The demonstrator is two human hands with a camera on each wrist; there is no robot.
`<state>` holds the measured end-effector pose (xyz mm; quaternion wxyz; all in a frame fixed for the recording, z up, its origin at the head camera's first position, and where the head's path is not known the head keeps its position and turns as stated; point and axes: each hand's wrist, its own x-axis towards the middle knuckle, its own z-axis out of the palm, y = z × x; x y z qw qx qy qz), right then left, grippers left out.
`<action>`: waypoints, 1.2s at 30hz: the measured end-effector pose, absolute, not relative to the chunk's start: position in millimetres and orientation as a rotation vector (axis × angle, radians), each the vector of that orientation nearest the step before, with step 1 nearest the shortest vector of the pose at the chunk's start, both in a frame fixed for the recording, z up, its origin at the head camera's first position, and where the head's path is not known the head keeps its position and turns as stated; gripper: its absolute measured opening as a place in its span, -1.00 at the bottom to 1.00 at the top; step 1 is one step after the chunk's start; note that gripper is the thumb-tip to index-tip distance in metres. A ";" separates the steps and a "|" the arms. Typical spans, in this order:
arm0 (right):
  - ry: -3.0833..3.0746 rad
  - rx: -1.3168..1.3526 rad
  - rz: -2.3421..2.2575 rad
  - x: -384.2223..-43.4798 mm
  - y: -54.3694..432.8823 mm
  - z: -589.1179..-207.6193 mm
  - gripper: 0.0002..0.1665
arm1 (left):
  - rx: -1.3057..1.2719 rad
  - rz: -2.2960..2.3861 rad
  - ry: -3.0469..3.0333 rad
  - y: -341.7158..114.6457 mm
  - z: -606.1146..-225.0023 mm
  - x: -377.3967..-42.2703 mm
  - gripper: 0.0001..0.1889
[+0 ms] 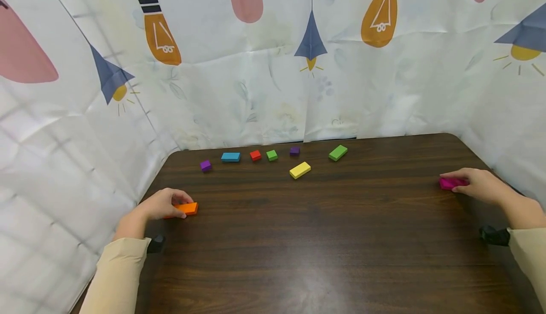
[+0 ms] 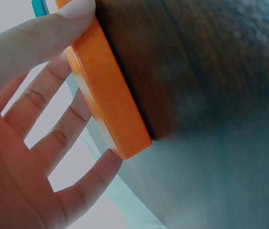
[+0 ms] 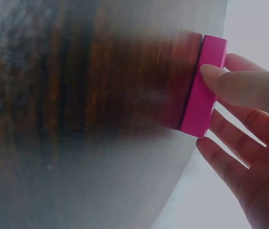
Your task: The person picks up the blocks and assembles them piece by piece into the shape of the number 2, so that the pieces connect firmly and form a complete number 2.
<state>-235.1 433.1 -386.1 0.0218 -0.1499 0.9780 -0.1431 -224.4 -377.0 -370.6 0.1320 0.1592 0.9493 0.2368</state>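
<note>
At the left side of the table, my left hand [image 1: 164, 203] grips an orange block [image 1: 187, 208] between thumb and fingers. The left wrist view shows this long orange block [image 2: 108, 90] lying on the wood, the thumb on its near side and the fingers along its far side. Over by the right edge, my right hand [image 1: 482, 185] pinches a magenta block [image 1: 449, 183]. In the right wrist view the thumb presses the near face of the magenta block [image 3: 205, 90], with the fingers behind it.
Along the back of the dark wooden table [image 1: 298, 238] lie a purple cube [image 1: 205, 165], blue block [image 1: 231, 157], red cube [image 1: 255, 155], green cube [image 1: 271, 155], dark purple cube [image 1: 295, 151], yellow block [image 1: 300, 170] and green block [image 1: 338, 153]. A printed curtain [image 1: 273, 91] hangs behind.
</note>
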 end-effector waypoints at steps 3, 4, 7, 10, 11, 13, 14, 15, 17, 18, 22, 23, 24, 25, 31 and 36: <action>3.029 -0.467 -0.450 -234.7 432.5 -386.4 -0.50 | 0.461 0.686 2.751 -376.9 -369.8 -224.9 -0.69; 3.029 -0.467 -0.454 -234.6 432.3 -386.8 -0.50 | 0.462 0.687 2.750 -376.9 -369.7 -225.0 -0.69; 3.023 -0.465 -0.464 -234.2 432.1 -387.7 -0.50 | 0.459 0.691 2.752 -376.3 -369.7 -225.7 -0.69; 3.024 -0.462 -0.468 -233.5 432.1 -388.0 -0.50 | 0.463 0.695 2.759 -375.6 -369.4 -226.3 -0.68; 3.026 -0.461 -0.468 -233.1 431.9 -388.0 -0.49 | 0.455 0.695 2.764 -375.0 -369.2 -226.5 -0.68; 3.029 -0.462 -0.470 -232.4 431.3 -388.0 -0.49 | 0.463 0.686 2.772 -374.2 -368.7 -226.4 -0.68; 3.031 -0.467 -0.472 -232.1 430.8 -388.0 -0.49 | 0.463 0.680 2.776 -373.6 -368.4 -226.1 -0.68; 3.034 -0.472 -0.475 -231.6 430.1 -387.9 -0.49 | 0.461 0.679 2.779 -372.7 -367.9 -225.9 -0.68; 3.039 -0.487 -0.480 -230.6 428.3 -387.5 -0.50 | 0.457 0.671 2.787 -370.9 -367.4 -225.3 -0.68; 3.042 -0.495 -0.483 -230.1 427.1 -387.0 -0.50 | 0.460 0.668 2.789 -370.0 -367.2 -225.1 -0.68; 3.046 -0.527 -0.499 -228.0 422.1 -384.7 -0.51 | 0.455 0.668 2.792 -365.3 -366.1 -224.6 -0.68; 3.050 -0.532 -0.499 -227.7 420.8 -384.3 -0.51 | 0.462 0.668 2.789 -364.3 -366.3 -224.8 -0.68; 3.049 -0.537 -0.499 -227.3 419.4 -383.8 -0.51 | 0.468 0.668 2.786 -363.2 -366.1 -224.9 -0.68; 3.050 -0.540 -0.497 -227.2 418.1 -383.5 -0.51 | 0.476 0.666 2.785 -362.2 -365.8 -224.8 -0.67; 3.035 -0.554 -0.507 -226.9 410.4 -381.5 -0.52 | 0.500 0.667 2.791 -356.1 -364.0 -224.3 -0.67; 3.034 -0.591 -0.502 -226.7 404.7 -379.4 -0.52 | 0.507 0.671 2.794 -350.1 -363.5 -224.0 -0.68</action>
